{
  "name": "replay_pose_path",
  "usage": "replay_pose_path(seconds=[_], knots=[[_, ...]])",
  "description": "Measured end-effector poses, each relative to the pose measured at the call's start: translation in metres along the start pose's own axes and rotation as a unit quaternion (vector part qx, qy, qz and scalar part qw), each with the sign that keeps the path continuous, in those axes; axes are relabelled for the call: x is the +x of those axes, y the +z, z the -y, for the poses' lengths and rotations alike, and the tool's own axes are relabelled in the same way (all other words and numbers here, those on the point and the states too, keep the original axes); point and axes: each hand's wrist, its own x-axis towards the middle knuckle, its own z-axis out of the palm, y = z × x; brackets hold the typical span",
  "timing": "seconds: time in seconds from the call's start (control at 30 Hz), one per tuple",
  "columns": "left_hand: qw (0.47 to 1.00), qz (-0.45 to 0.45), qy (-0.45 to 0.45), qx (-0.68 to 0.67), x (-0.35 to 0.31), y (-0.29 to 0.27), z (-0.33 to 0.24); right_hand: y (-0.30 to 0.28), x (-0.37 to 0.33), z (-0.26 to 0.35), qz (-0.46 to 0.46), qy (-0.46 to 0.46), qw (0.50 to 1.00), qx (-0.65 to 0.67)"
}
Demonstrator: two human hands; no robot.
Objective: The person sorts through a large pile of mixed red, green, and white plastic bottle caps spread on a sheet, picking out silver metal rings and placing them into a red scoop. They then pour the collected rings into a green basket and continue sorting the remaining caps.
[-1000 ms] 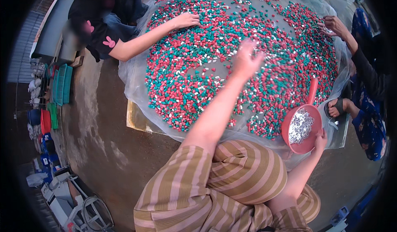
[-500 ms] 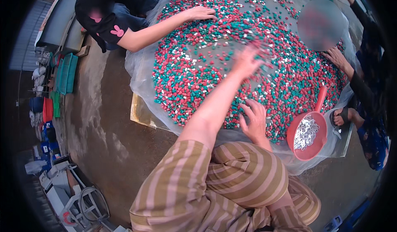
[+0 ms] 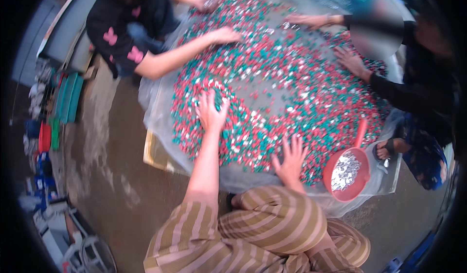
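Observation:
A wide layer of small red, green and white pieces (image 3: 253, 127) covers a low table lined with clear plastic sheeting. My left hand (image 3: 212, 111) lies palm down among them toward the left side, its fingers apart. Near the front edge, my right hand (image 3: 291, 160) rests on the pieces with fingers spread. To its right sits a red plastic dipper (image 3: 363, 176) with a handle, holding many small silvery pieces (image 3: 346, 171). Neither hand grips anything that I can see. The picture is somewhat blurred, so the exact kind of the pieces cannot be made out.
Across the left corner, a person in a black shirt (image 3: 114, 35) has both hands at the pile. Another dark-sleeved person (image 3: 413, 86) reaches in from the right. Clear sheeting (image 3: 163, 141) hangs over the table edge. Green crates (image 3: 69, 98) stand far left.
My left hand has swept from the middle of the pile to the left. My right hand's fingers have spread. The person on the right now reaches in with both hands, and the view has shifted.

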Motion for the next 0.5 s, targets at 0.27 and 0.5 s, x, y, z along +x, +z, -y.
replay_pose_path(seconds=[0.27, 0.5], knots=[[0.937, 0.069, 0.203, -0.275, 0.033, 0.047, -0.112, -0.049, 0.021, -0.008, -0.056, 0.02, 0.998, -0.016], [0.938, 0.284, 0.155, -0.128, 0.045, 0.022, -0.118, -0.136, 0.031, -0.079, -0.349, 0.115, 0.926, -0.09]])
